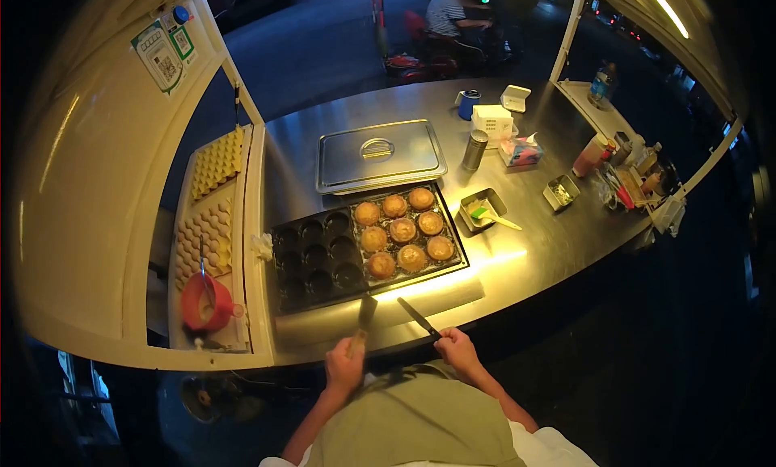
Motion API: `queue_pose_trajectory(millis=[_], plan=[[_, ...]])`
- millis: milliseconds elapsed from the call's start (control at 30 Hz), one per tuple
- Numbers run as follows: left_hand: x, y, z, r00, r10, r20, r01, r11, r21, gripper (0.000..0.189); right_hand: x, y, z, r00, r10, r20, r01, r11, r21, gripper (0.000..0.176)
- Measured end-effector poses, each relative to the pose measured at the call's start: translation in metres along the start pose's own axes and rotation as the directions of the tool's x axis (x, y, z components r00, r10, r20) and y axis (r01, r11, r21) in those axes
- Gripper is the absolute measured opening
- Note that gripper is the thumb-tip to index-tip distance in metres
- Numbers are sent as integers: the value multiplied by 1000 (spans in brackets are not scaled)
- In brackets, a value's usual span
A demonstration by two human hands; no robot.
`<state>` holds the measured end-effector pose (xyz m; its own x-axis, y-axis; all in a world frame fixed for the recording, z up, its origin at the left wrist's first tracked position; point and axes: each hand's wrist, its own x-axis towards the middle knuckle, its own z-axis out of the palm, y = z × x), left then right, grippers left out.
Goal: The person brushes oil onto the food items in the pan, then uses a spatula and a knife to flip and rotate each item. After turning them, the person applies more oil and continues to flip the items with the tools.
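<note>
Both arms are bent at the elbow and reach forward from the torso, forearms bare. The left hand (345, 368) is curled into a closed grip, knuckles up, thumb side pointing forward. The right hand (457, 350) is also clenched, a little farther forward than the left hand and well apart from it. Each forearm angles inward toward its hand.

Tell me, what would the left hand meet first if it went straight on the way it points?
Probably the front edge of the mould pan, near its empty cups; the spatula in the left hand would touch first.
</note>
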<state>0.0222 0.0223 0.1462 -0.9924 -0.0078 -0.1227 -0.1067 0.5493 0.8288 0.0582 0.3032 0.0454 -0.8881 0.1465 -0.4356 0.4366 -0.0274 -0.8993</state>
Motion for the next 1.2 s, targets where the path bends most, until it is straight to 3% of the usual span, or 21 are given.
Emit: queue_pose_trajectory(millis=[100,167,267,467,567,633,767,900,967,1000,1067,1100,1133,1167,1200], plan=[[10,12,9,997,-79,7,79,997,-19,26,19,-17,-11,1000,-1,-22,0,998,-56,14],[17,9,22,998,36,-58,-37,999,-8,26,29,-30,-17,999,13,-31,-15,997,-73,15],[28,15,37,993,49,-106,-55,997,-51,27,46,-45,-29,994,112,-5,-111,992,55,15],[50,47,61,986,-30,-166,18,997,-73,24,91,-44,-71,989,136,59,-132,989,-72,23],[58,51,78,986,-63,-155,53,997,-63,22,112,-35,-104,996,11,-85,-22,990,-138,23],[62,55,90,987,-58,-152,51,997,-51,22,119,-38,-133,876,-380,-298,210,856,-473,15],[69,45,116,985,-95,-146,84,993,-81,20,133,-50,-189,900,-356,-251,127,766,-630,18],[74,38,127,989,-83,-121,74,994,-82,20,145,-55,-212,884,-372,-284,104,747,-656,19],[79,36,125,989,-103,-101,91,989,-120,20,150,-61,-217,784,-605,-139,231,492,-840,28],[83,38,123,987,-125,-97,108,981,-161,20,153,-67,-214,781,-606,-151,222,495,-840,28],[91,53,113,990,-114,-86,101,985,-136,22,165,-86,-198,609,-750,-256,232,478,-847,38],[94,57,110,990,-116,-80,107,988,-110,25,176,-86,-191,627,-700,-343,228,586,-778,50],[98,55,109,992,-105,-76,96,989,-114,25,188,-93,-183,617,-705,-349,226,583,-780,50],[100,49,109,996,-61,-68,54,992,-111,23,202,-100,-175,712,-456,-534,251,876,-412,54],[102,46,108,998,-21,-60,14,994,-107,20,217,-104,-173,803,-148,-577,214,976,47,58]])
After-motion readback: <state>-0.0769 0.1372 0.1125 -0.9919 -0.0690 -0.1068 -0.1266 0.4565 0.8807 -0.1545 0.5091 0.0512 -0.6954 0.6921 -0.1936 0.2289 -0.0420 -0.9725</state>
